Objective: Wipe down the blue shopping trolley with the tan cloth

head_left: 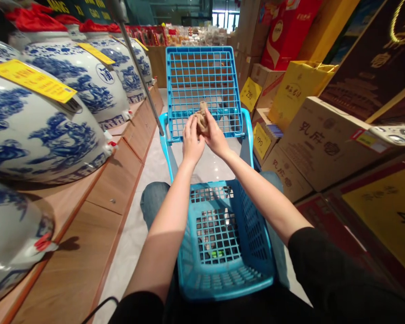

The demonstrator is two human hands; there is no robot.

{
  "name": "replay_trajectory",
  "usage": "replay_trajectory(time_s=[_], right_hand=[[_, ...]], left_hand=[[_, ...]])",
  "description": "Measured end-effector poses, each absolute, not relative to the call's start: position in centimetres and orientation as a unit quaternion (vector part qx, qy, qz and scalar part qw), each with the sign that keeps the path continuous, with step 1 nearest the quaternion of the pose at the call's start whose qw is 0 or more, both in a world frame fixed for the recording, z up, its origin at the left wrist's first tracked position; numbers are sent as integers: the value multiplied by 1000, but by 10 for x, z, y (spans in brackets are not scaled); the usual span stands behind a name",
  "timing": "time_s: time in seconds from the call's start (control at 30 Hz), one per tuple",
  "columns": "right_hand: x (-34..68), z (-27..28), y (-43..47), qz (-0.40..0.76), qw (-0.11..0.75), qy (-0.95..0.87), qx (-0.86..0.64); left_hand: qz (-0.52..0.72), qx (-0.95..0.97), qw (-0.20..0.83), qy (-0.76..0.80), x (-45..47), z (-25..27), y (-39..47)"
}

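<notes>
Between my two hands is a small tan lump [202,120] that looks like modelled clay, with a narrow knob standing up at its top. My left hand [192,140] curves its fingers over the near left side. Against the right side presses my right hand [216,138], thumb and fingers closed round it. Both hands are held out over the blue plastic cart [164,121], just in front of its upright grid panel [234,67]. The lump's underside and part of its sides are hidden by my fingers.
Below my forearms sits the cart's lower blue basket [185,274]. Large blue-and-white jars [70,76] with yellow tags line a wooden ledge [104,180] on the left. Cardboard boxes [319,148] and a yellow gift bag [293,90] are stacked on the right. A thin pole [140,67] slants down at left.
</notes>
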State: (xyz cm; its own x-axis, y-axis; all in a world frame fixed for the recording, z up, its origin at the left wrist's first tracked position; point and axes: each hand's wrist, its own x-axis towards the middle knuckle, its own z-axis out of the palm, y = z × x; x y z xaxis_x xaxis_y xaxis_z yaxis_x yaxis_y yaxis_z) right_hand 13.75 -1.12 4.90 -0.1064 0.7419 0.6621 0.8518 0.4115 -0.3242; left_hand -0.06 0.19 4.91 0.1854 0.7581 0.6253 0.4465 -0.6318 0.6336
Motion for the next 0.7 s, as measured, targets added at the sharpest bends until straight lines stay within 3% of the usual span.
replay_trajectory(time_s=[0.13, 0.4, 0.7], right_hand=[[142, 44, -6, -31, 364, -774, -517], [145, 37, -5, -62, 343, -747, -566], [149, 43, -14, -89, 337, -763, -545]], left_hand=[[480, 765, 167, 395, 0, 51, 10], [427, 804, 126, 393, 9, 55, 15], [468, 760, 119, 436, -16, 72, 11]])
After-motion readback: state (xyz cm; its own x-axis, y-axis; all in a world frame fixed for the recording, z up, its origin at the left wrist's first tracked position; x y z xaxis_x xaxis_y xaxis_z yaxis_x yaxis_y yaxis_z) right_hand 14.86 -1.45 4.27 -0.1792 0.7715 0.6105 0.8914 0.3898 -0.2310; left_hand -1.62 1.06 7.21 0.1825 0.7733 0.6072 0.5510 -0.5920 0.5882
